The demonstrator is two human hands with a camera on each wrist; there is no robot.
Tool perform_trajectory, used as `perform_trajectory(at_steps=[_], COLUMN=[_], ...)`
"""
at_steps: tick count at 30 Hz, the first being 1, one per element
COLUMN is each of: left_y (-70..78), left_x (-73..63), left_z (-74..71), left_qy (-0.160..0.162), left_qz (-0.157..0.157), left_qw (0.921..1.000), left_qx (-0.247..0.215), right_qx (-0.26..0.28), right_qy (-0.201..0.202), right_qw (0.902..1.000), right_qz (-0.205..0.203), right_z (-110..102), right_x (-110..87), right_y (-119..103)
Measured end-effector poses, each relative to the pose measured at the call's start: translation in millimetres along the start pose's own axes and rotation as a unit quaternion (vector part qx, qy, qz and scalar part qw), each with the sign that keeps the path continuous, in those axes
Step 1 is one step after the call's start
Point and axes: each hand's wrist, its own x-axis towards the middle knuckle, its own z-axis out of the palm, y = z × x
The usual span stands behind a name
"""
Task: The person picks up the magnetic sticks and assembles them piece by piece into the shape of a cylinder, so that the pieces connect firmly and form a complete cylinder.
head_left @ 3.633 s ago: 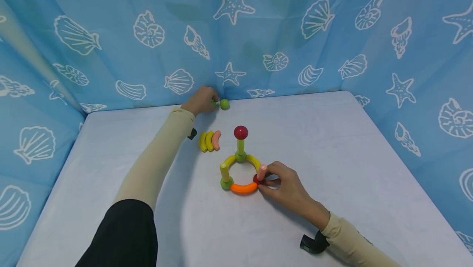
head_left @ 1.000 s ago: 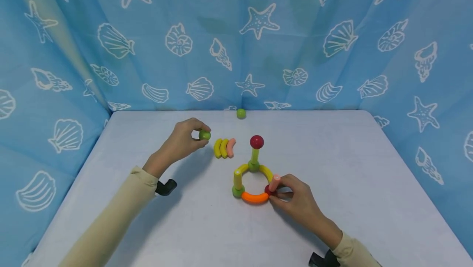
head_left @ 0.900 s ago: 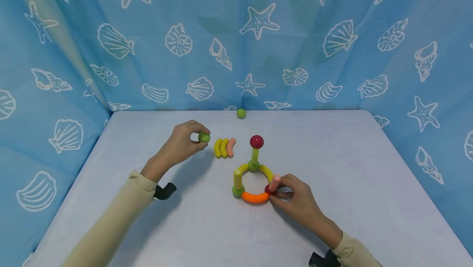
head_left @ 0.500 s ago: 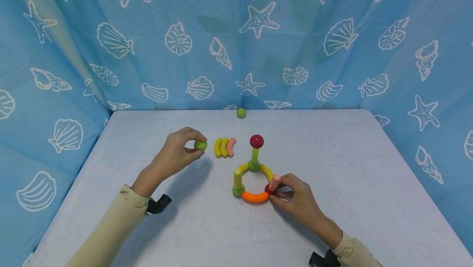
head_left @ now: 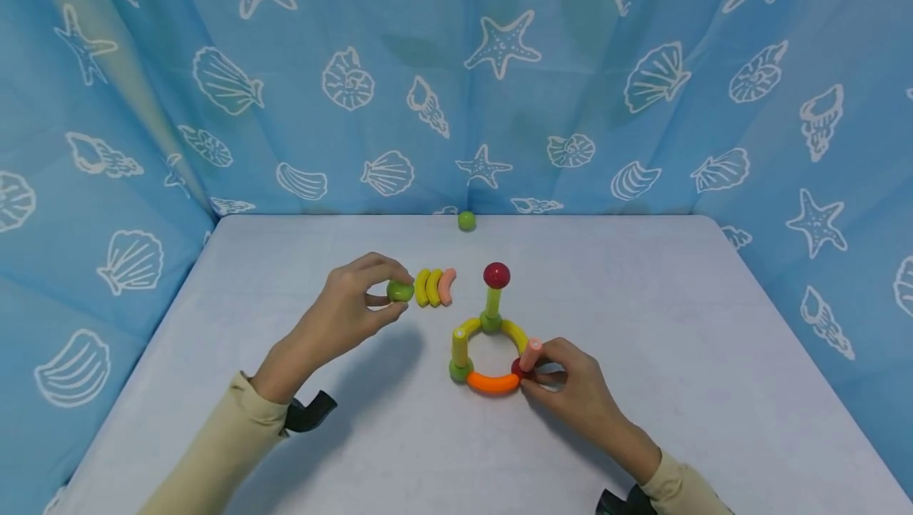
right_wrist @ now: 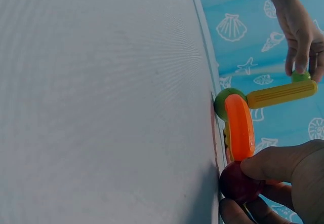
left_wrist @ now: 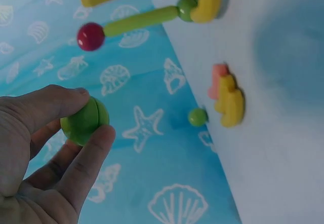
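My left hand (head_left: 351, 301) pinches a green ball (left_wrist: 86, 121) with a groove round it, held above the table left of the ring. The right hand (head_left: 581, 384) grips the dark red ball (right_wrist: 240, 182) at the ring's right corner, where a pink stick (head_left: 531, 354) stands up. Curved yellow pieces (head_left: 513, 332) and an orange curved piece (head_left: 494, 383) join the balls into a ring. A yellow stick (head_left: 460, 347) rises from the left green ball (head_left: 460, 371). At the back, a light green stick (head_left: 493, 303) carries a red ball (head_left: 496, 275) on top.
Two curved yellow pieces (head_left: 428, 287) and a curved pink piece (head_left: 446, 286) lie side by side behind the ring, near the left hand. Another green ball (head_left: 467, 220) sits at the table's (head_left: 642, 277) back edge, against the blue shell-patterned curtain (head_left: 342, 135).
My left hand took a green ball from the back edge and brought it toward me, then slightly right during the last half second. The right hand keeps its hold on the ring's red ball.
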Motion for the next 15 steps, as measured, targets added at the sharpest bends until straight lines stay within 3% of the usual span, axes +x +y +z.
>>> perform_trajectory(at_steps=[3, 7, 15], left_y=[9.3, 18.8, 32.1], left_x=[0.6, 2.0, 5.5], left_z=[1.4, 5.4, 12.5], left_qy=[-0.004, -0.013, -0.024], left_qz=[0.005, 0.016, 0.035], left_qw=[1.0, 0.9997, 0.998], left_qx=[-0.002, -0.013, -0.046], right_qx=[-0.007, -0.011, -0.014], right_qy=[0.004, 0.003, 0.004], right_qw=[1.0, 0.9999, 0.9998], right_qz=[0.001, 0.008, 0.01], right_z=[-3, -3, 3], right_x=[3.4, 4.0, 1.1], right_y=[-16, -19, -2])
